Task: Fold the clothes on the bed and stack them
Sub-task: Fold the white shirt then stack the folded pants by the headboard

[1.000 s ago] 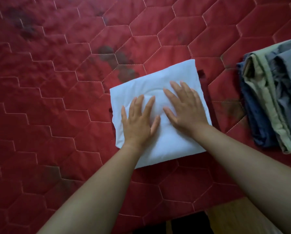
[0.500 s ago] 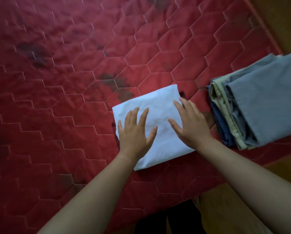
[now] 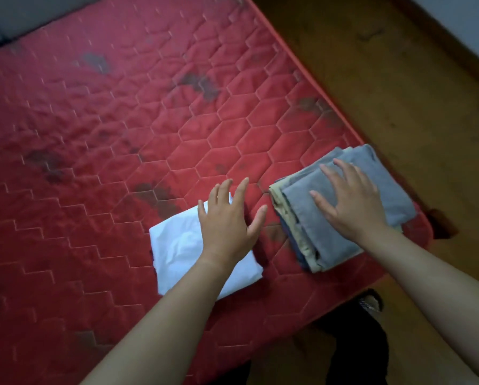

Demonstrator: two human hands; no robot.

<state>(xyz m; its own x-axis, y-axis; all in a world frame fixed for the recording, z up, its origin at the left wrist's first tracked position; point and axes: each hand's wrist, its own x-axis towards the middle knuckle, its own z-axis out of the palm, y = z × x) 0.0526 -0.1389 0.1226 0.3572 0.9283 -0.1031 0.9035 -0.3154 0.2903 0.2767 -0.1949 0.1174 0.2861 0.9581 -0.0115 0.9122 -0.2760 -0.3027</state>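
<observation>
1. While my left hand point(image 3: 227, 226) lies over the right part of the folded white garment point(image 3: 177, 245), its fingers point(image 3: 242, 190) are straight and spread, grasping nothing. Their tips reach past the cloth's edge, over the bed.
2. My right hand point(image 3: 352, 201) lies flat on the stack of folded clothes point(image 3: 316, 234), with its fingers point(image 3: 330, 173) released and fanned out, holding nothing.
3. The white garment is thin, smooth cloth folded to a rough rectangle, creased and slightly puffed in the middle. It lies on the bed just left of the stack, apart from it.
4. The stack sits near the bed's right corner. A matte grey piece point(image 3: 385, 184) is on top, and a beige layer point(image 3: 278, 198) shows at its left edge.
5. The bed point(image 3: 121, 134) is a red mattress quilted in stitched hexagons and marked with dark blotches.
6. A brown wooden floor point(image 3: 399, 79) runs beside the bed.
</observation>
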